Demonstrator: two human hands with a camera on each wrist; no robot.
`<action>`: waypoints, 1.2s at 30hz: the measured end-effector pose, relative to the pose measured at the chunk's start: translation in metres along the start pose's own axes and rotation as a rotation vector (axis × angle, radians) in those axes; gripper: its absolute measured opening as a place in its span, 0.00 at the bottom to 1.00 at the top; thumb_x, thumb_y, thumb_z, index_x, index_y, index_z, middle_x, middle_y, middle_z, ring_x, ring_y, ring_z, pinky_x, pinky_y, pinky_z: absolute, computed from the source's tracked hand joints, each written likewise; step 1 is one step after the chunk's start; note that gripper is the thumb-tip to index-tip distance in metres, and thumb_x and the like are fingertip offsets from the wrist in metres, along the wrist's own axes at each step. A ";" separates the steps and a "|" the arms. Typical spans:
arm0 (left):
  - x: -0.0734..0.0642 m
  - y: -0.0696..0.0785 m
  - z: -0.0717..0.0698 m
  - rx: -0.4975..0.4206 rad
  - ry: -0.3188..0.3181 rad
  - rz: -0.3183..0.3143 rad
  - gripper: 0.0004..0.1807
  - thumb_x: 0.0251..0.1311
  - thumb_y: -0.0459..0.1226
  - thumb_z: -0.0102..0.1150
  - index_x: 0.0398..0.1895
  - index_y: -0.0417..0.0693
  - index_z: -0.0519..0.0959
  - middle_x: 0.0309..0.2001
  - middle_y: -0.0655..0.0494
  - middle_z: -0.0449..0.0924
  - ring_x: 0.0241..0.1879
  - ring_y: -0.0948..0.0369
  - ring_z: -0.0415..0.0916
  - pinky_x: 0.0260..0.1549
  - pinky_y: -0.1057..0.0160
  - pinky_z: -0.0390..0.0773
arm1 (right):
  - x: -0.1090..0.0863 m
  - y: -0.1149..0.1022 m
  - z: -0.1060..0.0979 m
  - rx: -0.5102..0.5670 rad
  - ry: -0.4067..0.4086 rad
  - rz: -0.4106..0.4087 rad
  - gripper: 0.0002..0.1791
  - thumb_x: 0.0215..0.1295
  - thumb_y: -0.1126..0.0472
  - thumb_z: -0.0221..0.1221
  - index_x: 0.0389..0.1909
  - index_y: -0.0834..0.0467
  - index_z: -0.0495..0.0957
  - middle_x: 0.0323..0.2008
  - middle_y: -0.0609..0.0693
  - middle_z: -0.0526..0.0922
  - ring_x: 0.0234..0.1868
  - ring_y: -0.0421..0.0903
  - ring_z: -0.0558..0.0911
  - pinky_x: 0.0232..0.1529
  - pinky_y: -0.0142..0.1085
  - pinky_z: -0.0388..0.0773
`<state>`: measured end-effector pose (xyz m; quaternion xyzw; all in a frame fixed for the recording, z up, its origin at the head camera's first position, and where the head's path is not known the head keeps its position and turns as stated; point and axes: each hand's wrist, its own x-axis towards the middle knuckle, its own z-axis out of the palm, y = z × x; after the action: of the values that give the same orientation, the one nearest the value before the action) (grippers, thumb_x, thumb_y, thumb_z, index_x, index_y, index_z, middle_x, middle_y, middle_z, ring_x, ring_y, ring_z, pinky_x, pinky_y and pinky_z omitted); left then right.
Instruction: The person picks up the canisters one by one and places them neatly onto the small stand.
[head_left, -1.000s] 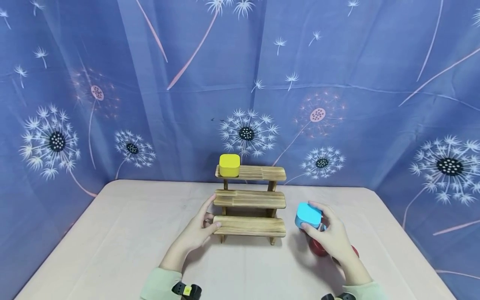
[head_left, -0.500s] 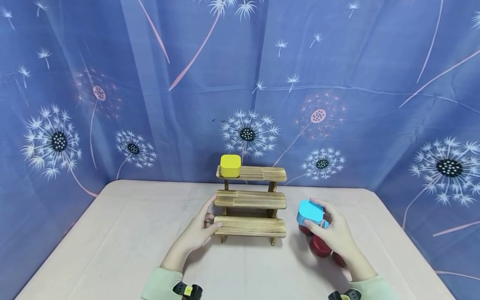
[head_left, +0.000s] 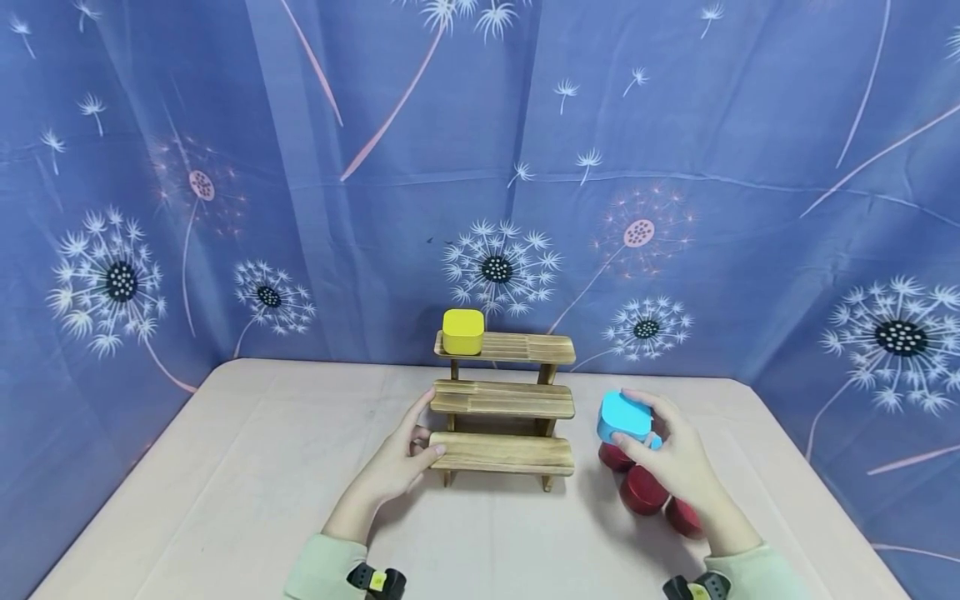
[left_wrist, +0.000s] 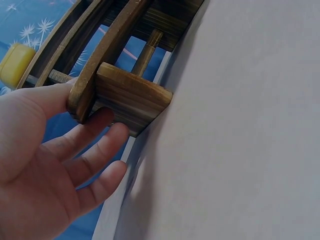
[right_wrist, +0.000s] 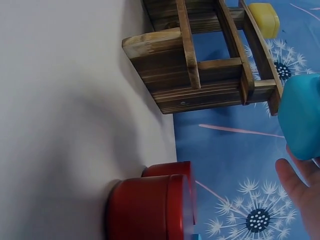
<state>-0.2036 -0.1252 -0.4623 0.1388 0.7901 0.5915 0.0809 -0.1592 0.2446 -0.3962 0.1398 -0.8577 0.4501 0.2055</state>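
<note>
The shelf (head_left: 501, 452) is grained wood. From it, the yellow box (head_left: 462, 333) at eleven o'clock and blue box (head_left: 624, 415) at three look smooth plastic; red tubs (head_left: 643, 492) at four, glossy; curtain (head_left: 420, 208) at twelve, creased cloth.

The right grip (head_left: 671, 454), pinching the blue box (head_left: 625, 417), has travelled away from the person and slightly to the right since 1.0 s ago. The box, too, sits farther up the head view and appears to have turned a little. Red containers that were mostly covered by the grip have come into sight: 1.0 s ago only part of the middle red container (head_left: 643, 490) showed well, whereas now the far red container (head_left: 617, 457) and the near red container (head_left: 684, 518) show plainly as well, making 3. More of the right wristband (head_left: 697, 587) and right sleeve (head_left: 757, 575) has entered at the bottom edge.
</note>
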 end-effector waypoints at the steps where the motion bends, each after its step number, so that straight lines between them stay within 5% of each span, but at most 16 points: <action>1: 0.000 0.000 0.000 0.001 0.000 0.000 0.46 0.62 0.36 0.59 0.69 0.88 0.44 0.43 0.46 0.69 0.24 0.62 0.65 0.15 0.70 0.70 | 0.001 0.000 0.000 0.005 -0.001 -0.002 0.31 0.52 0.70 0.66 0.60 0.59 0.70 0.53 0.36 0.69 0.46 0.28 0.74 0.45 0.18 0.72; 8: 0.000 0.001 0.000 -0.004 -0.003 0.000 0.46 0.62 0.35 0.58 0.69 0.87 0.44 0.44 0.45 0.70 0.24 0.62 0.64 0.15 0.70 0.69 | 0.007 -0.002 -0.001 0.046 0.003 -0.051 0.32 0.52 0.74 0.65 0.60 0.63 0.70 0.53 0.34 0.70 0.46 0.28 0.75 0.47 0.17 0.71; 26: -0.001 0.000 -0.001 -0.025 -0.024 0.005 0.46 0.63 0.36 0.57 0.69 0.88 0.43 0.44 0.45 0.69 0.22 0.63 0.64 0.13 0.73 0.66 | 0.020 -0.010 0.003 0.069 -0.025 -0.109 0.32 0.50 0.75 0.65 0.59 0.63 0.71 0.52 0.51 0.72 0.45 0.30 0.76 0.46 0.17 0.72; 36: -0.002 0.000 -0.001 0.007 -0.021 0.022 0.46 0.63 0.37 0.57 0.70 0.85 0.42 0.43 0.45 0.68 0.23 0.64 0.63 0.15 0.71 0.69 | 0.028 -0.013 0.006 0.089 -0.050 -0.094 0.31 0.52 0.74 0.64 0.60 0.64 0.70 0.52 0.41 0.71 0.44 0.31 0.76 0.45 0.19 0.73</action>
<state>-0.2023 -0.1268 -0.4618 0.1540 0.7898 0.5880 0.0821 -0.1799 0.2307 -0.3766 0.2001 -0.8341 0.4741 0.1984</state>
